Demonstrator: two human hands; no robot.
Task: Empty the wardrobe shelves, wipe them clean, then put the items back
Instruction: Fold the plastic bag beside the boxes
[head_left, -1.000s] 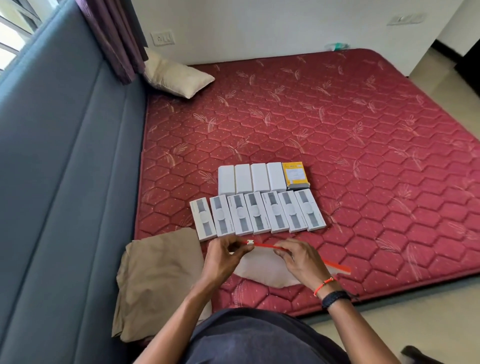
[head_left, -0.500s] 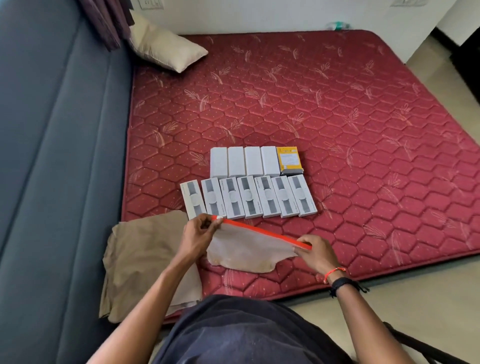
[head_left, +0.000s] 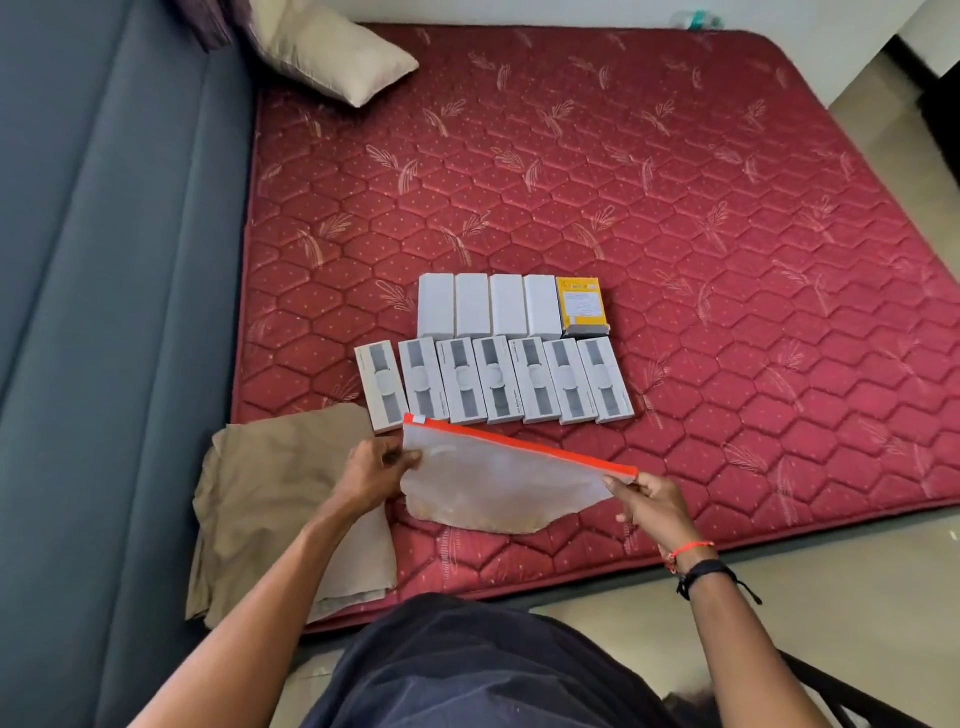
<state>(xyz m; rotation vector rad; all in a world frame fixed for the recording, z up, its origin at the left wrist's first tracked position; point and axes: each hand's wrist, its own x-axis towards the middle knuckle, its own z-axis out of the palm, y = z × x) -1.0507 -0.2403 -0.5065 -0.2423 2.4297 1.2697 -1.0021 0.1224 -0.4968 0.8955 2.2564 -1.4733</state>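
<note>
The translucent zip pouch (head_left: 498, 483) is stretched between your two hands over the near edge of the mattress (head_left: 675, 208). Its orange zip strip (head_left: 519, 447) runs along the top, slanting down from left to right. Your left grip (head_left: 376, 470) pinches the pouch's left edge just under the strip, fingers curled onto the plastic. Your right grip (head_left: 652, 506) pinches the right end of the strip between thumb and fingers. The pouch's body sags below the strip. You cannot tell from this view whether its lower edge touches the mattress.

Just beyond the pouch, a row of seven white windowed boxes (head_left: 496, 382) lies flat on the mattress. Six lie side by side and touching, with the leftmost set slightly apart. Behind them lie four plain white boxes (head_left: 488, 306) in a tight row, with a yellow box (head_left: 582, 306) touching their right end.

To the left of your left grip, a folded beige cloth (head_left: 275, 499) lies on the near left corner of the mattress, against the grey padded panel (head_left: 104, 260). A beige pillow (head_left: 332, 54) rests at the far left corner. Your right wrist carries a red thread (head_left: 688, 548) and a black band (head_left: 706, 571). The tiled floor (head_left: 857, 597) shows to the right, below the mattress edge.
</note>
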